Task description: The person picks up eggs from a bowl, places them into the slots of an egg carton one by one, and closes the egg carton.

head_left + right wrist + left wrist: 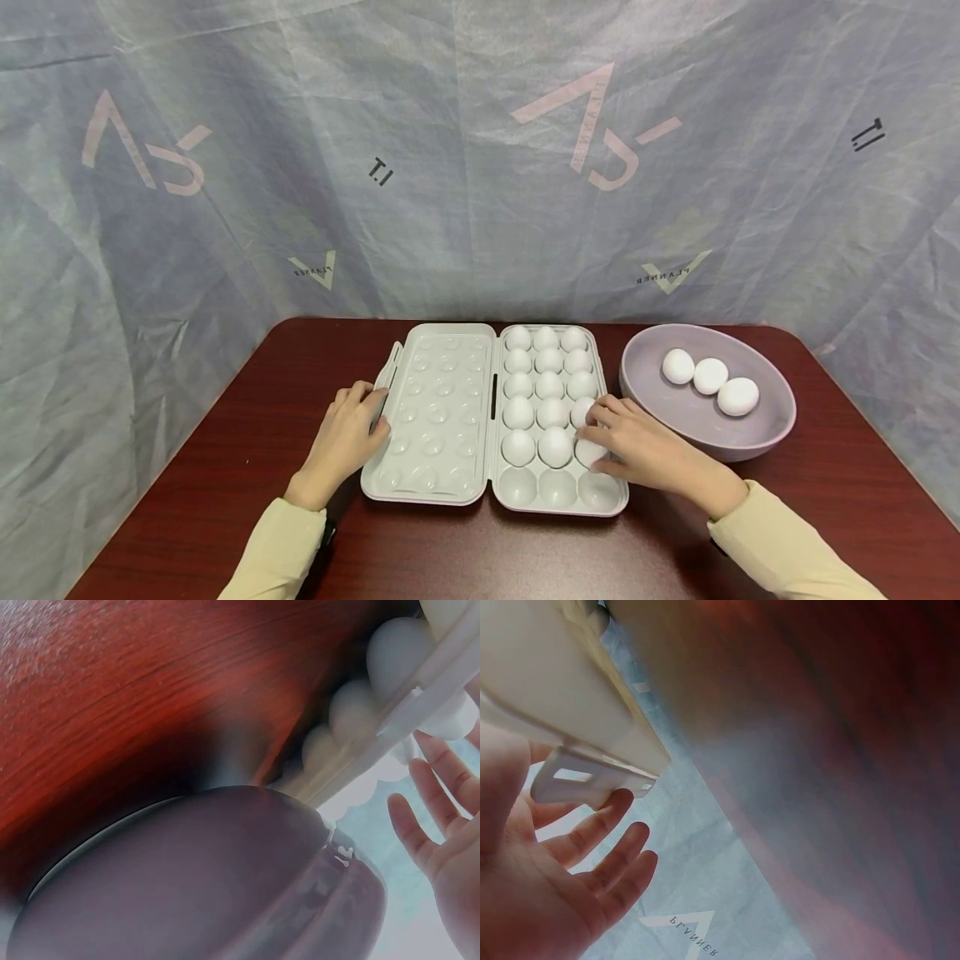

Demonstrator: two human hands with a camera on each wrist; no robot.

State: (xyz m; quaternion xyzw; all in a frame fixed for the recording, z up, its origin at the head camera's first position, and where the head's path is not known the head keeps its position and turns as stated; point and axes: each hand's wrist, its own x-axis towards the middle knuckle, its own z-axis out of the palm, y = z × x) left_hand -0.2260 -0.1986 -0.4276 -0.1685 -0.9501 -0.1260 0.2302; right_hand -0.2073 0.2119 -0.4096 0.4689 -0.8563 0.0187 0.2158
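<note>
A white plastic egg box [489,492] lies unfolded on the table, lid [442,400] to the left and egg tray to the right. White eggs [551,386] sit in several rows of the tray; the front row shows bare cups [557,490]. My right hand [637,442] pinches an egg [588,452] between thumb and fingers at the right column's cup, just behind that front row. At the lid's left edge, my left hand [345,433] rests with relaxed fingers touching the latch flap [592,780].
To the right of the tray stands a mauve oval bowl [705,433] with three white eggs [710,377] in it. The bowl's outer wall [187,877] is close to my right wrist. Behind the dark red table [247,450] hangs a grey printed cloth [420,208].
</note>
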